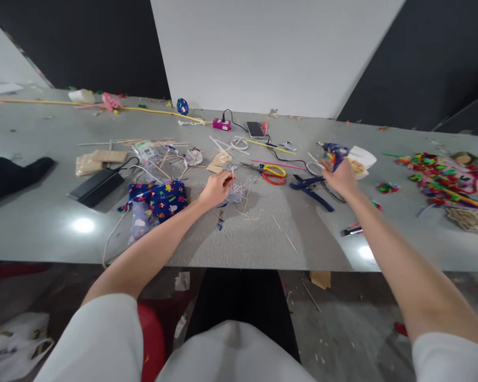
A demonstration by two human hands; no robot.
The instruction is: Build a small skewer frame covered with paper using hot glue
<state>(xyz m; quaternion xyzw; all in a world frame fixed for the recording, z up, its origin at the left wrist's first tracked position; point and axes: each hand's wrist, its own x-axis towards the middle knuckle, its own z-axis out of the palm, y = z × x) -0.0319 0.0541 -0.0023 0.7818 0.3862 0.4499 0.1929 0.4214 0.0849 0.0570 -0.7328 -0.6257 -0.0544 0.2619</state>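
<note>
My left hand (216,190) is pinched round a short thin wooden stick (233,179), held upright above the table. Right below it lie a small clear plastic bag (235,195) and several loose thin sticks (247,197). My right hand (342,178) is farther out to the right, with its fingers closed round a blue glue gun (336,150) that has an orange part near the fingers. A printed white paper (367,157) lies just behind that hand. Blue-handled pliers (313,193) and scissors (273,174) with yellow and red handles rest between the two hands.
To the left are a patterned blue cloth (169,199), a black box-shaped device (96,187) and wooden pieces (110,156). A phone (255,129) and purple power socket (222,124) stand at the back. A box cutter (351,230) and colourful pompoms (426,162) are on the right.
</note>
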